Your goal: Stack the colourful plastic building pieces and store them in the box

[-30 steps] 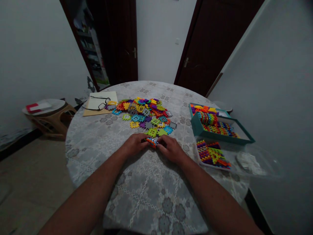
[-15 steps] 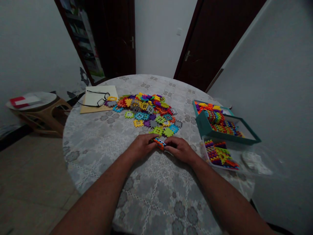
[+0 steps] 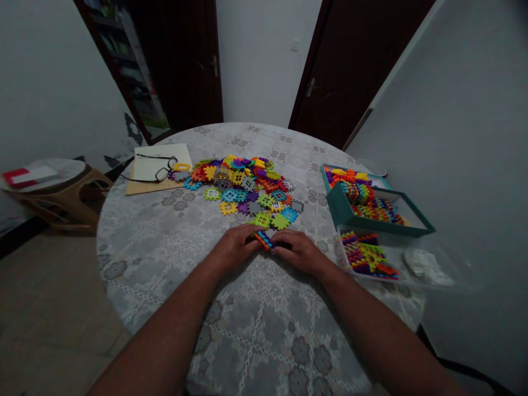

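Pinching from both sides, the left hand [image 3: 235, 245] and right hand [image 3: 299, 252] close their fingertips on a small stack [image 3: 263, 240] of orange and blue tiles. It sits low over the table [image 3: 256, 330], right between them. Both grips look nearly shut, with only the stack's length between them. I cannot tell how firmly each side holds, since the fingers hide most of it.

My worry is the squeeze. The stack is short and held only by its ends, so uneven pressure could buckle it and pop tiles loose. They would land among the green tiles [image 3: 272, 221] lying just beyond the fingertips and be hard to pick out. The dim light adds to that, because I can barely read the tile edges.

Beyond the grip spreads the pile [image 3: 243, 187] of loose tiles. To the right, near the right wrist, stands a clear tray [image 3: 339, 247] of tiles, and a careless elbow could nudge it. Past it is a teal box [image 3: 342, 212], also holding tiles. Far to the left and beyond, glasses [image 3: 159, 171] rest on a pad [image 3: 144, 184], well apart from both hands.
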A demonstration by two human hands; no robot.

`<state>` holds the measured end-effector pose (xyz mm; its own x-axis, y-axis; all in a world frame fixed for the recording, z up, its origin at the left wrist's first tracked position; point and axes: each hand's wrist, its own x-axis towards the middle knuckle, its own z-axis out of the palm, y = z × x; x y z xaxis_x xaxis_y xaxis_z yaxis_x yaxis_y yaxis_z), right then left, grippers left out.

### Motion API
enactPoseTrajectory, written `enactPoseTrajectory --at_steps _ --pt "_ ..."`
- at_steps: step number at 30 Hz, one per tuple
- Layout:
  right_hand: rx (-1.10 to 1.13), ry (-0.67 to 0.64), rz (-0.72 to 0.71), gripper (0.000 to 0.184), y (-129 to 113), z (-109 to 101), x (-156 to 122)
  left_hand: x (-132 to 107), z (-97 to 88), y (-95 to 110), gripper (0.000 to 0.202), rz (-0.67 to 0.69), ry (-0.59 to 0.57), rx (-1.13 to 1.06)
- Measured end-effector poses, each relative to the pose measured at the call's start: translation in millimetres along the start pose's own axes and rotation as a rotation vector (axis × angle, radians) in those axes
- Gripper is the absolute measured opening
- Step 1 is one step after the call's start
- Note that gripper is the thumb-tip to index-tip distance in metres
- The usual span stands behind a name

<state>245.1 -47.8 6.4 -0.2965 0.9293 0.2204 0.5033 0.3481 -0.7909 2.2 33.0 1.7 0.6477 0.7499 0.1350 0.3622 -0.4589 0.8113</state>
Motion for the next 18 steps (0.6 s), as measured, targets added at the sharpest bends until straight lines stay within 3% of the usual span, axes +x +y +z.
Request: enactPoseTrajectory --at_steps 5,11,15,18 --pt "0.019 0.01 0.033 0.022 7.0 -1.8 -2.9 -0.1 -2.6 4.7 0.027 -0.001 -0.04 0.009" --pt "-0.256 0.37 -0.028 0.031 26.6 -4.2 3.3 -3.3 -6.7 8.4 0.013 -0.006 -0.067 0.043" --pt "-0.44 0.367 0.092 0.041 35.7 2.7 10.4 -3.6 -5.5 12.1 0.012 -0.01 -0.048 0.111" --pt "-0.515 0.321 0.18 0.035 36.8 9.0 13.9 -3.3 -3.1 14.3 0.014 -0.007 -0.049 0.136"
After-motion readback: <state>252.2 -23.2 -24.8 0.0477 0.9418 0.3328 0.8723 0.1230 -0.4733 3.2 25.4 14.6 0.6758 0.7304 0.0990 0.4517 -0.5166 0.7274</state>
